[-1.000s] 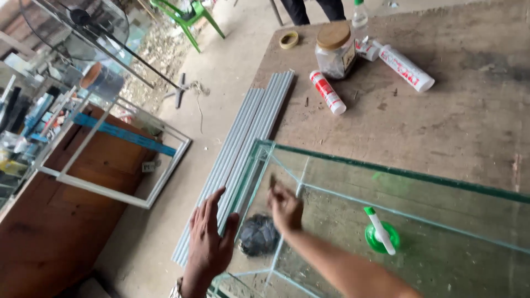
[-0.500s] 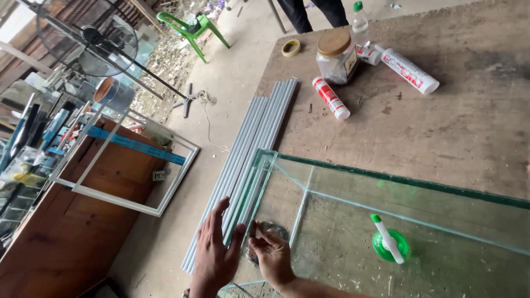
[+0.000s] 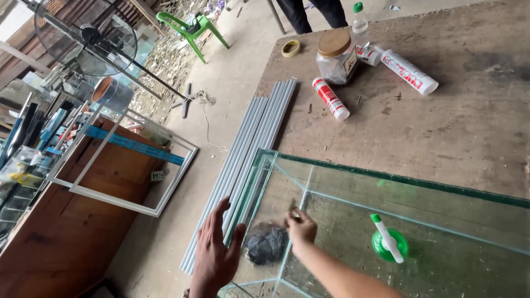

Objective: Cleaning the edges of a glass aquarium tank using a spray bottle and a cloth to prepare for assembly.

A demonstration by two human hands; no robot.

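2 hands: both mine, working at the near left corner of a glass tank [image 3: 397, 182] that stands on a worn wooden table [image 3: 441, 121].
Left hand [image 3: 216, 251]: spread flat, fingers apart, pressed on the outside of the tank's end pane.
Right hand [image 3: 301, 227]: reaches inside the tank, fingers curled together beside a dark crumpled cloth [image 3: 266, 243]; whether it pinches anything, I cannot tell.
Tank position: its left end sits just beside a bundle of grey strips [image 3: 248, 160] lying along the table edge.
Inside the tank: 1 green spray bottle [image 3: 389, 245] lies on the bottom, well apart from my right hand.
Step in hand: by my judgement, wiping the inner glass near the corner while the outer hand steadies the pane.
Next move calls for: light, even pressure on both sides of the pane, with care at the bare glass edges.
Far end of table: 2 sealant tubes [image 3: 330, 98], 1 lidded jar [image 3: 335, 55], 1 tape roll [image 3: 290, 48].
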